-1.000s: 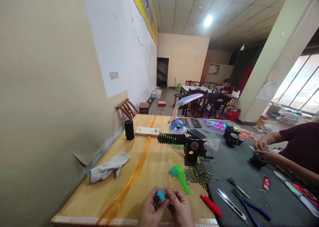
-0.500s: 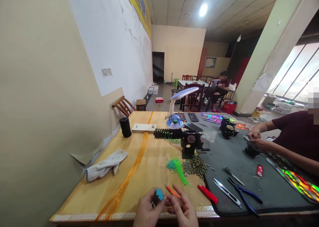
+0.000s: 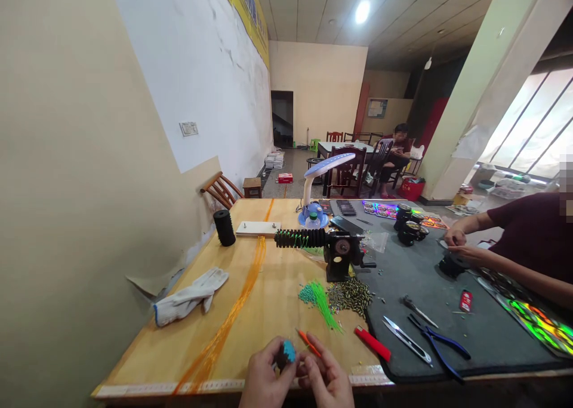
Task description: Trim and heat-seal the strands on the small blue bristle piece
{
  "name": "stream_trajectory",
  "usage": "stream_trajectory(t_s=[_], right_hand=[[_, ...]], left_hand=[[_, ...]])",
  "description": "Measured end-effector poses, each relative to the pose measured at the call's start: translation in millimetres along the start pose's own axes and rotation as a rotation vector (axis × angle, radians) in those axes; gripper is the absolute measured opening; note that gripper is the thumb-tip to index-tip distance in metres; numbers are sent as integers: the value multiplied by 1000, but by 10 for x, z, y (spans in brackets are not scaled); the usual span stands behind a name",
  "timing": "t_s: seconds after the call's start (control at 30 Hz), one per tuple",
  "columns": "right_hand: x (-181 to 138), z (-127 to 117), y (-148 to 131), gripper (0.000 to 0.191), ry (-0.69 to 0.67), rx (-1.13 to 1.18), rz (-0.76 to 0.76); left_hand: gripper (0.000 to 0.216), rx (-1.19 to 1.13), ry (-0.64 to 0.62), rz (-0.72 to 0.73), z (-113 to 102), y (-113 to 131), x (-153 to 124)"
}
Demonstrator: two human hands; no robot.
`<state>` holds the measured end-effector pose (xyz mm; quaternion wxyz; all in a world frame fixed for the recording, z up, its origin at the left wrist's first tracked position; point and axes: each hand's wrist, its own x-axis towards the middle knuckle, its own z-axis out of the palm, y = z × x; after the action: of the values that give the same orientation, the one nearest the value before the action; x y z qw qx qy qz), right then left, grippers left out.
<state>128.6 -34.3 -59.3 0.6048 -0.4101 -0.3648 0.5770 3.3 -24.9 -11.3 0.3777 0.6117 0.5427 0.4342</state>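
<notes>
My left hand [image 3: 265, 377] is closed around a small dark piece with a jagged turquoise end [image 3: 288, 352], held just above the table's front edge. Close beside it, my right hand [image 3: 329, 379] has its thumb and fingers pressed together; whatever is between them is hidden or too fine to see. An orange pointed stick [image 3: 308, 341] shows just behind the right fingers, and I cannot tell whether they touch it. Beyond both hands lie a bundle of bright green strands [image 3: 323, 306], turquoise beads [image 3: 307, 293] and a heap of dark metallic beads [image 3: 353, 295].
Orange strands [image 3: 237, 312] run down the table at left, near a white glove [image 3: 192, 297]. A hand-cranked winder [image 3: 340, 255] stands in the middle. Rightward are a red lighter-like stick [image 3: 372, 343], thread snips [image 3: 406, 340] and blue-handled pliers [image 3: 441, 339]. A co-worker's arms [image 3: 496, 258] reach in from the right.
The view has shifted slightly. My hands stay close together, with the turquoise end turned a little; the co-worker's hands have moved slightly.
</notes>
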Motion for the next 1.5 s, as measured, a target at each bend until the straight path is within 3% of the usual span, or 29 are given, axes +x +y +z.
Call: stream_trajectory(t_s=[0.33, 0.83, 0.93, 1.1, 1.2, 1.3, 1.4, 1.5], right_hand=[[16, -13, 95, 52, 13, 19, -29], [14, -61, -35, 63, 33, -127, -26], [83, -316, -283, 53, 37, -375, -141], [221, -920, -740, 21, 109, -1245, -385], [307, -1139, -750, 24, 110, -1619, -419], [412, -1209, -664, 25, 155, -1803, -431], [472, -1168, -642, 21, 174, -1659, -446], [416, -994, -654, 16, 151, -1212, -351]], left_hand=[[26, -13, -20, 11, 4, -2, 19], [27, -22, -13, 11, 15, 8, 24], [27, -47, 17, 19, 18, -20, 23], [26, -100, 60, 19, 22, -73, 21], [27, -84, 39, 24, 1, -54, 29], [25, -49, -14, 13, -30, -8, 43], [23, -48, -35, 10, -54, 35, 57], [24, -55, -43, 24, -71, 80, 69]])
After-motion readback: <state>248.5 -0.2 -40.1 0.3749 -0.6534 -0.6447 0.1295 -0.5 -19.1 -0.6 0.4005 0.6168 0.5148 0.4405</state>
